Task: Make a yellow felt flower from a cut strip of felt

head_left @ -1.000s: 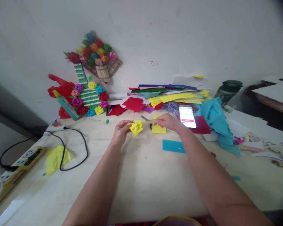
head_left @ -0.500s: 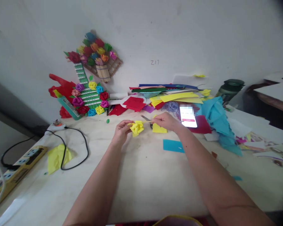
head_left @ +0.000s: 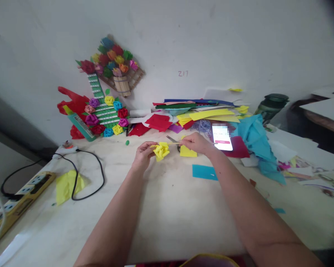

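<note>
My left hand [head_left: 144,155] pinches the left side of a yellow paper flower [head_left: 161,151] above the table. A thin light-coloured stick [head_left: 172,143] runs across the top of the flower, and my right hand [head_left: 194,143] grips its right part, closed around it. Behind the right fingers lie scissors [head_left: 171,139], their blades pointing left and their handles mostly hidden. Beneath that hand is a yellow paper square [head_left: 188,151]. A blue paper rectangle [head_left: 204,172] rests on the table beside my right forearm.
A lit phone [head_left: 222,138] lies on red paper at right. Stacked coloured paper [head_left: 200,109] sits along the wall. At left are a glue bottle [head_left: 81,126], a flower-trimmed guitar shape [head_left: 107,113], a black cable [head_left: 102,174] and a power strip [head_left: 25,200]. A dark bottle [head_left: 272,107] stands back right.
Almost nothing differs. Both hands keep their places on the flower and the stick, and the things on the table have not moved.
</note>
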`<state>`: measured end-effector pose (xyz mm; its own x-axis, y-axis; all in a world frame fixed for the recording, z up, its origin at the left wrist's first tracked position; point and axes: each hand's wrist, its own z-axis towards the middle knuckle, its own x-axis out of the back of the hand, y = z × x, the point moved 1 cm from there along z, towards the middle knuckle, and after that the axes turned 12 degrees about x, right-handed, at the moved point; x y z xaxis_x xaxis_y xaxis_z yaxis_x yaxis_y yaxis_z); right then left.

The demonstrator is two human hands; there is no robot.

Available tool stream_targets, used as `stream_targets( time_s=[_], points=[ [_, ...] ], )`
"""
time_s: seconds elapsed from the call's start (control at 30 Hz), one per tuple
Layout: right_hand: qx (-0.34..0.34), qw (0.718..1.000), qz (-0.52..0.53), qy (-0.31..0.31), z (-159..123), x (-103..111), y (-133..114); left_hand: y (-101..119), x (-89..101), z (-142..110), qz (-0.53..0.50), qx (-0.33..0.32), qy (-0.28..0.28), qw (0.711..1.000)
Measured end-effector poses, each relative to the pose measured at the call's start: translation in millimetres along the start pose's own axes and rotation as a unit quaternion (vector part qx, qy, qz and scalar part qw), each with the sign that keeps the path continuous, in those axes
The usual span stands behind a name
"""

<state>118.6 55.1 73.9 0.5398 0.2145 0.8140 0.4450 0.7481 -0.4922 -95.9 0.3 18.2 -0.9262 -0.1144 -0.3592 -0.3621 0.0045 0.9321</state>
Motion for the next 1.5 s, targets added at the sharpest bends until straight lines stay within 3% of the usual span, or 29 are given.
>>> stream_targets(
  time_s=[0.47, 0.8, 1.03, 1.5],
  points=[
    [0.014, 1.000, -0.009, 0.009, 2.4, -7.0, -2.3, -3.2, -0.9, 0.2, 0.020, 0.025, -0.015, 0.999],
    [0.090, 0.995, 0.027, -0.034, 2.9, -15.5, -11.3, -3.3, -5.7, -2.1, 0.032, 0.080, -0.038, 0.996],
    [0.104, 0.993, 0.038, -0.031, 5.2, -24.9, -9.6, -3.0, -6.8, -1.4, 0.018, 0.086, -0.060, 0.994],
    [0.106, 0.991, 0.074, -0.026, 8.5, -40.5, -6.4, 1.2, -9.0, -6.5, 0.060, 0.085, -0.051, 0.993]
  ],
)
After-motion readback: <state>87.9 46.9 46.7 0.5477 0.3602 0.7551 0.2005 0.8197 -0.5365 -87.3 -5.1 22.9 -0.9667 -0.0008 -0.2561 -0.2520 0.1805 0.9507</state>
